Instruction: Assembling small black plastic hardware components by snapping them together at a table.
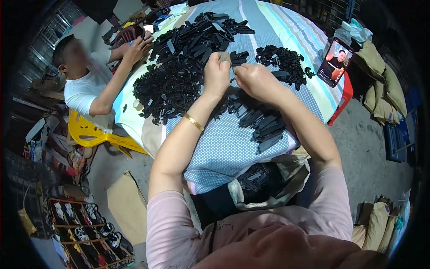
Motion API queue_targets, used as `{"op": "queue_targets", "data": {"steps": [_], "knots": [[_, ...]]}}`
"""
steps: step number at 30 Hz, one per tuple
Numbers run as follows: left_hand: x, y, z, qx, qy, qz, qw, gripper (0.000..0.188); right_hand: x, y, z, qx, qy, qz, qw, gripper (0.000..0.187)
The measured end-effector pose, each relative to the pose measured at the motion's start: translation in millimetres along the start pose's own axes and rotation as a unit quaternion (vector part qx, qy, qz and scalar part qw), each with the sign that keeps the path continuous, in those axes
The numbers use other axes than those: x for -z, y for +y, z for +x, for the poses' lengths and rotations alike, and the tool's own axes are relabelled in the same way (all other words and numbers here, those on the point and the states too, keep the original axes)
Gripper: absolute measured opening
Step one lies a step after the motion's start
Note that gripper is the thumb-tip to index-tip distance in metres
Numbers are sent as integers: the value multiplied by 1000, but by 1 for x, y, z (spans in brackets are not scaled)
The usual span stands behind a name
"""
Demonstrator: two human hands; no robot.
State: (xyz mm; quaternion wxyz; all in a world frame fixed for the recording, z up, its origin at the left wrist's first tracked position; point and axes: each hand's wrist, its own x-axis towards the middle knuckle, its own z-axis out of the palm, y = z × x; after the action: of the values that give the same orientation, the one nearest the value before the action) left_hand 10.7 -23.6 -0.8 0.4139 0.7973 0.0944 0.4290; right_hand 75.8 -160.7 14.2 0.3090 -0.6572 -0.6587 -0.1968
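My left hand [217, 75], below a gold bracelet [193, 122], is closed above the table, fingers curled inward. Close beside it, my right hand [259, 81] is pinched shut. A small piece seems to be between the two hands, but the fingers mostly hide it. Behind my left hand lies a pile of long black plastic strips [197, 38]. A heap of small black plastic parts [165, 89] spreads to its left. Another pile of small black parts [282, 62] is beyond my right hand. Under my wrists, several flat black pieces [264, 125] lie near the table edge.
A cloth-covered table [219, 150] fills the middle. An open sack [293, 179] with black pieces hangs at my lap. A phone [335, 62] stands upright at right. Across the left side, a person [85, 85] sits with hands near the strips. A shoe rack [85, 233] stands lower left.
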Motion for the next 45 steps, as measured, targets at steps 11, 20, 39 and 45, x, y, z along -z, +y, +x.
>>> {"op": "queue_targets", "data": {"steps": [11, 20, 39, 45], "knots": [[1, 7, 1, 209, -31, -182, 960, 30, 42, 45, -14, -104, -97, 8, 990, 34], [17, 50, -13, 139, -476, -116, 861, 32, 45, 59, -16, -269, -207, -65, 938, 35], [23, 10, 13, 312, -247, -402, 824, 32, -6, 36, 0, -335, -245, 62, 908, 43], [28, -2, 17, 344, -299, -571, 683, 30, -11, 42, -6, -294, -158, 76, 939, 39]]}}
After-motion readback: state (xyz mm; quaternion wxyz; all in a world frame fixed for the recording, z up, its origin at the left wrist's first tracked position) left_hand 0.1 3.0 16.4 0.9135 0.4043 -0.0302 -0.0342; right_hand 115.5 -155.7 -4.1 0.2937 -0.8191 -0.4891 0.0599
